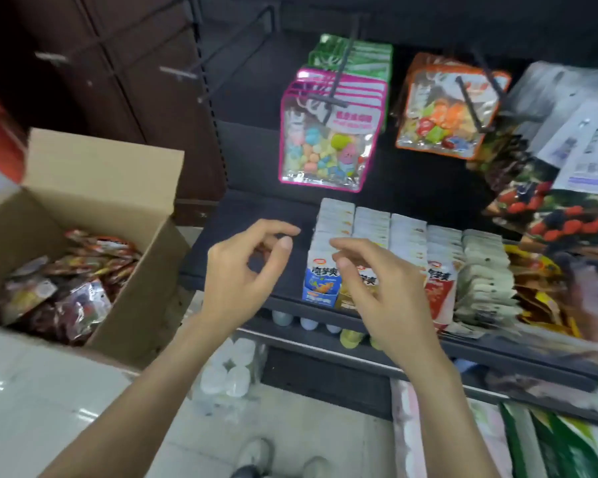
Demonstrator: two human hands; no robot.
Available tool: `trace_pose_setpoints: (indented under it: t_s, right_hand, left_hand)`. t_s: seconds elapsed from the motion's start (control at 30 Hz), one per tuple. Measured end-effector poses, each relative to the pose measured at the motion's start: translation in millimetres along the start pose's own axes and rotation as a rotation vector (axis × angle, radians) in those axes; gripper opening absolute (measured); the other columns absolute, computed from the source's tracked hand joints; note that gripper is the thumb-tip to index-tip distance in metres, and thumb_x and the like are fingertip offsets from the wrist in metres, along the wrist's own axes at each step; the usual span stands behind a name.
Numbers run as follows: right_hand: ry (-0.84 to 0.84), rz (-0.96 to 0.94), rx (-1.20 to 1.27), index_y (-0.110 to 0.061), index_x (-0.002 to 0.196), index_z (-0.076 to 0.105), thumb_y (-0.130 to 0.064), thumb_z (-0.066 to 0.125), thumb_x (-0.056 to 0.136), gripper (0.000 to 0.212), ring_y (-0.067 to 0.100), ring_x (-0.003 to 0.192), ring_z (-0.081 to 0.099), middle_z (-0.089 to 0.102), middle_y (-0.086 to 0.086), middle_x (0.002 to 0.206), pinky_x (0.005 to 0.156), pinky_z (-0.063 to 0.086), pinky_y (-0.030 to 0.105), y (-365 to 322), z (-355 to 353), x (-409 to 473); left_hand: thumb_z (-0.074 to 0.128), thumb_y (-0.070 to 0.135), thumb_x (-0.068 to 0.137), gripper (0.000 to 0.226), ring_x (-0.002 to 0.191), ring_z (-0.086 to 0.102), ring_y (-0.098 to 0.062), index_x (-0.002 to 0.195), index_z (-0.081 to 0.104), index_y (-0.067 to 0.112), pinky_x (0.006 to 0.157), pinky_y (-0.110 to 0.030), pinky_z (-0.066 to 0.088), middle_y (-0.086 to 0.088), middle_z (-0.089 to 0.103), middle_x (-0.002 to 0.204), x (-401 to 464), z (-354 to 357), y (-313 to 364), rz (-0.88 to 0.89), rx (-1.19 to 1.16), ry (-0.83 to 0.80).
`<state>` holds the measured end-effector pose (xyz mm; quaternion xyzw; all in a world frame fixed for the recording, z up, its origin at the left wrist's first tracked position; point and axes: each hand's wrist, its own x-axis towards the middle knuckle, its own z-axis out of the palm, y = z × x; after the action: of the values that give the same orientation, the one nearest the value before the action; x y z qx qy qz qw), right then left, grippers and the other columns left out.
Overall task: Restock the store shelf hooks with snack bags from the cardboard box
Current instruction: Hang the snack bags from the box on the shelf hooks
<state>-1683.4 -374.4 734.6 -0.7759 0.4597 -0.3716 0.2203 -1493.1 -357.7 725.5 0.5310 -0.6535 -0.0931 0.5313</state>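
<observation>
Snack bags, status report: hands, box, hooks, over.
Left hand and right hand open, holding nothing. Snack bags in the cardboard box. Empty hooks upper left, nothing blocking.

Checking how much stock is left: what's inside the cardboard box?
The cardboard box stands open, holding a loose pile of snack bags, mostly red and clear wrappers. How deep the pile goes and the box bottom are covered by the top bags. Neither hand is in it.

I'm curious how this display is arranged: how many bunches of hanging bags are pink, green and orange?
Pink-edged bunch: 1
Green bunch: 1
Orange-edged bunch: 1
Total: 3
</observation>
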Motion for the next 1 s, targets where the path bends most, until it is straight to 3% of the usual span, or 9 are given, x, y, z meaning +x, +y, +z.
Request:
trace_pose_setpoints:
  t_s: [0.1,0.2,0.4,0.47,0.57,0.67,0.77,0.93,1.0]
  right_hand:
    - [-0.200,-0.047,-0.104,-0.027,0.117,0.064,-0.027,0.050,0.098,0.024,0.006,0.093,0.063,0.068,-0.013,0.102,0.075,0.049,0.026,-16.1,45.9,-1.3]
    - [-0.345,-0.123,-0.207,-0.026,0.117,0.064,-0.026,0.049,0.097,0.025,0.013,0.092,0.063,0.066,-0.010,0.102,0.071,0.051,0.034,-33.1,101.6,0.9]
    - [-0.455,-0.189,-0.226,-0.027,0.118,0.065,-0.025,0.052,0.098,0.023,0.014,0.102,0.059,0.063,-0.010,0.112,0.068,0.042,0.029,-87.1,212.5,13.8]
    - [-0.460,-0.184,-0.230,-0.028,0.117,0.065,-0.024,0.053,0.098,0.023,0.012,0.103,0.058,0.063,-0.010,0.113,0.067,0.040,0.026,-111.2,250.1,22.7]
    - [-0.458,-0.153,-0.228,-0.026,0.116,0.066,-0.023,0.056,0.097,0.022,0.010,0.096,0.058,0.062,-0.013,0.110,0.066,0.036,0.024,-147.5,302.8,40.9]
    - [-0.524,-0.098,-0.236,-0.025,0.122,0.064,-0.025,0.054,0.097,0.026,0.011,0.096,0.058,0.059,-0.013,0.114,0.069,0.038,0.027,-169.0,349.3,65.6]
    - [-0.619,-0.041,-0.311,-0.025,0.124,0.061,-0.023,0.052,0.098,0.027,0.017,0.108,0.058,0.057,-0.004,0.127,0.075,0.044,0.029,-170.3,392.8,87.1]
    - [-0.715,0.055,-0.420,-0.024,0.129,0.057,-0.024,0.054,0.097,0.032,0.023,0.111,0.056,0.055,0.002,0.128,0.082,0.046,0.032,-149.7,452.1,118.9]
    - [-0.730,0.092,-0.443,-0.021,0.137,0.050,-0.025,0.057,0.096,0.042,0.027,0.122,0.050,0.051,0.006,0.134,0.097,0.043,0.036,-139.7,472.2,130.4]
  left_hand:
    - [0.052,0.031,0.094,0.024,0.079,0.057,-0.008,0.107,0.068,0.019,0.073,-0.021,0.046,0.010,0.064,0.085,-30.8,-58.3,-46.6,0.097,0.361,-0.166]
    - [0.050,0.034,0.091,0.030,0.094,0.056,-0.015,0.110,0.067,0.019,0.079,-0.024,0.045,0.005,0.065,0.102,-60.5,-123.2,-98.7,0.038,0.521,-0.311]
    - [0.050,0.039,0.084,0.034,0.073,0.052,-0.004,0.107,0.070,0.022,0.067,-0.016,0.039,0.014,0.058,0.092,-92.5,-247.8,-194.2,-0.243,0.467,-0.288]
    - [0.050,0.040,0.082,0.037,0.085,0.062,-0.011,0.108,0.069,0.023,0.077,-0.021,0.045,0.008,0.065,0.099,-92.5,-286.6,-232.2,-0.330,0.420,-0.317]
    - [0.055,0.039,0.082,0.035,0.097,0.064,-0.012,0.109,0.069,0.021,0.091,-0.007,0.035,0.009,0.070,0.103,-82.2,-335.6,-287.9,-0.376,0.383,-0.395]
    - [0.057,0.041,0.080,0.039,0.091,0.064,-0.005,0.109,0.069,0.017,0.095,-0.021,0.041,0.016,0.068,0.099,-69.1,-363.8,-329.0,-0.410,0.341,-0.474]
    - [0.068,0.025,0.080,0.034,0.088,0.065,-0.015,0.113,0.068,0.016,0.081,-0.035,0.053,0.002,0.070,0.102,-57.0,-376.4,-366.9,-0.409,0.385,-0.561]
    - [0.073,0.021,0.082,0.043,0.101,0.057,-0.029,0.123,0.062,0.019,0.086,-0.039,0.049,-0.008,0.062,0.112,-45.1,-373.5,-417.4,-0.341,0.511,-0.613]
    - [0.072,0.023,0.083,0.048,0.105,0.054,-0.027,0.128,0.058,0.021,0.090,-0.041,0.048,-0.005,0.058,0.117,-42.2,-369.9,-430.3,-0.330,0.542,-0.590]
